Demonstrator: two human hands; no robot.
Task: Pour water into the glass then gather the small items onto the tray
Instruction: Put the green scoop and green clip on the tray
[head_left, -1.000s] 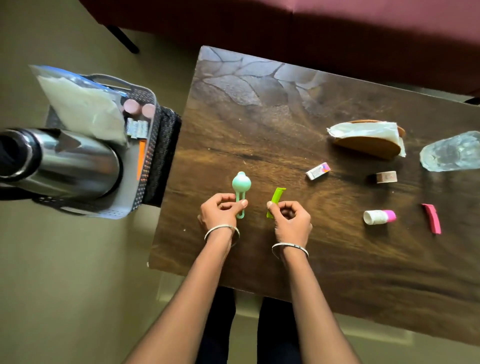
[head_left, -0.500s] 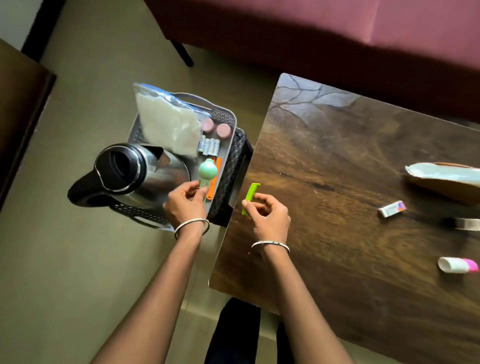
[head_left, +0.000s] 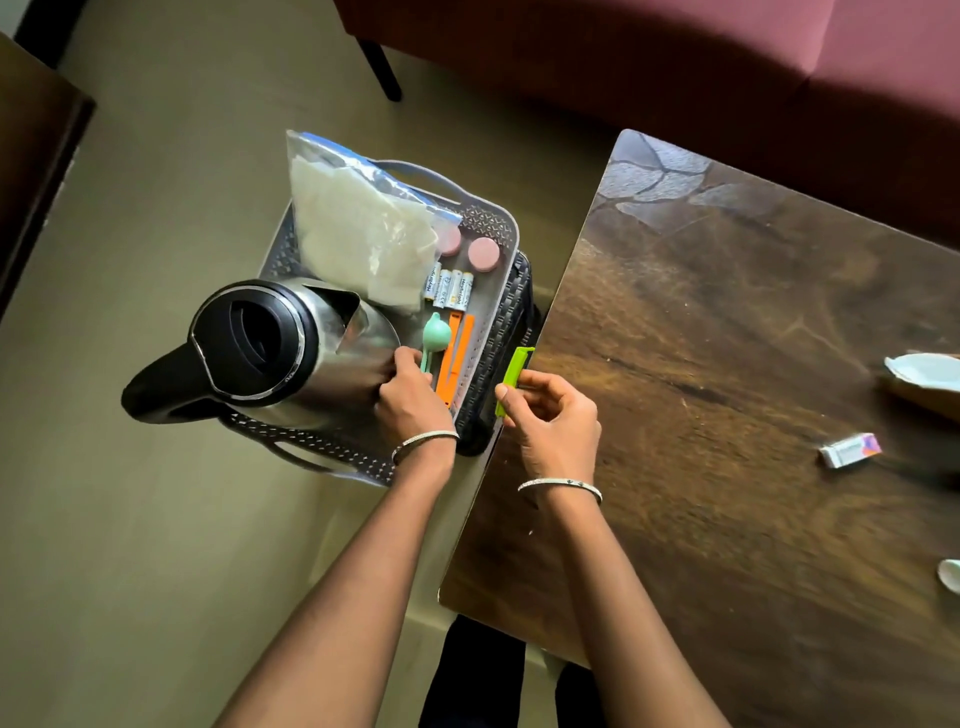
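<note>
Now mint clip (head_left: 435, 332) over tray (head_left: 493, 221)

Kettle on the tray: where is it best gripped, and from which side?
Grip the kettle by its black handle, coming from the floor side, away from the table. The handle juts clear of the tray; the steel body is wide and round, and the left hand crowds its table side.

Home living room, maroon sofa (head_left: 727, 62), dark wooden coffee table (head_left: 753, 415), plain floor (head_left: 130, 519)
</note>
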